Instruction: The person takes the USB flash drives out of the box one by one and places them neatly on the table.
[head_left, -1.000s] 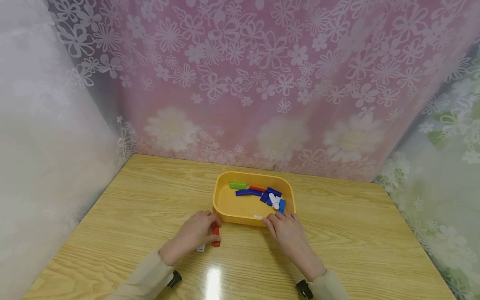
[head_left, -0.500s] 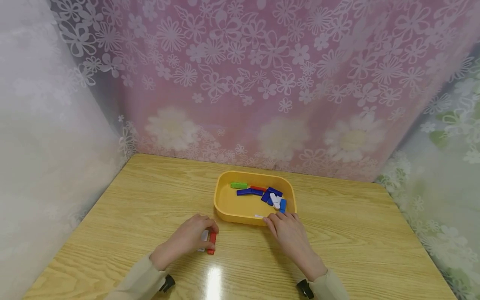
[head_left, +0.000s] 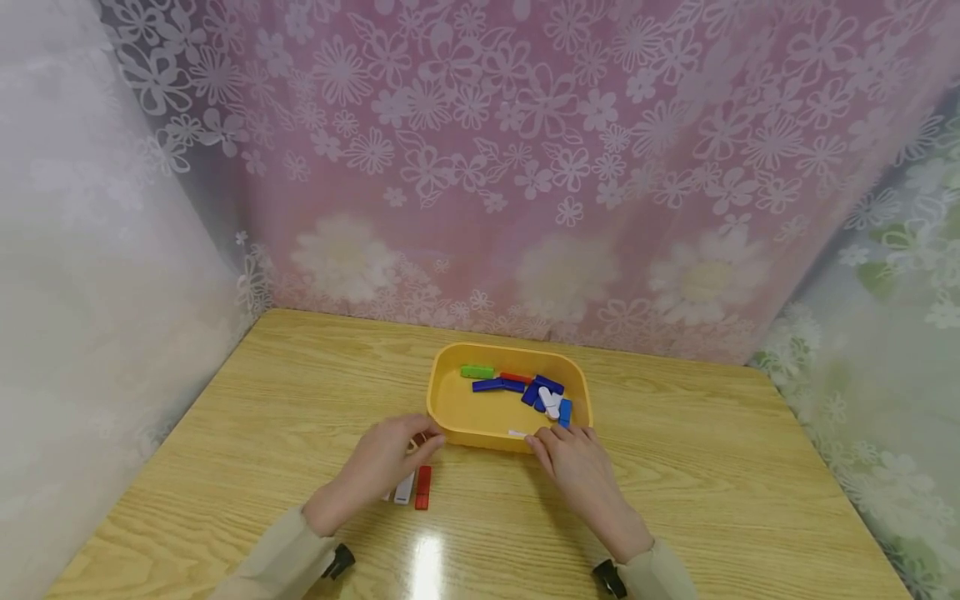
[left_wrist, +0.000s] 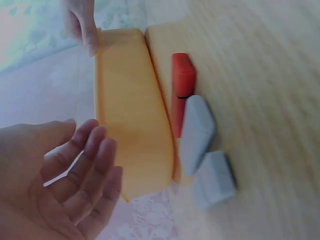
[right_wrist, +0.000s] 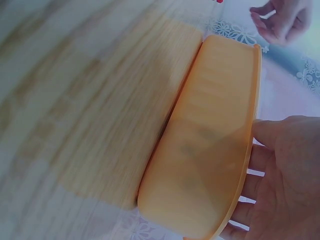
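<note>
My left hand (head_left: 393, 454) hovers just left of the yellow tray (head_left: 468, 436), fingers loosely bent and nothing between them in the left wrist view. Below it on the table lies a small red oblong piece (head_left: 423, 488) with a dark seam across it. Beside that is a white-grey piece (head_left: 403, 489) of similar size, and the left wrist view shows a second grey piece (left_wrist: 215, 181). My right hand (head_left: 576, 467) grips the tray's near rim at the right, its fingers hooked over the edge and partly hidden inside.
Inside the tray lie a green piece (head_left: 477, 372), a red one (head_left: 516, 377), several dark blue ones (head_left: 487, 385), white ones (head_left: 548, 402) and a lighter blue one (head_left: 565, 412). A floral curtain (head_left: 480, 167) hangs behind the wooden table (head_left: 697, 450).
My left hand shifted the red piece toward me and left, alongside the white-grey piece, then let it go and moved up toward the tray. My right hand stayed on the rim.
</note>
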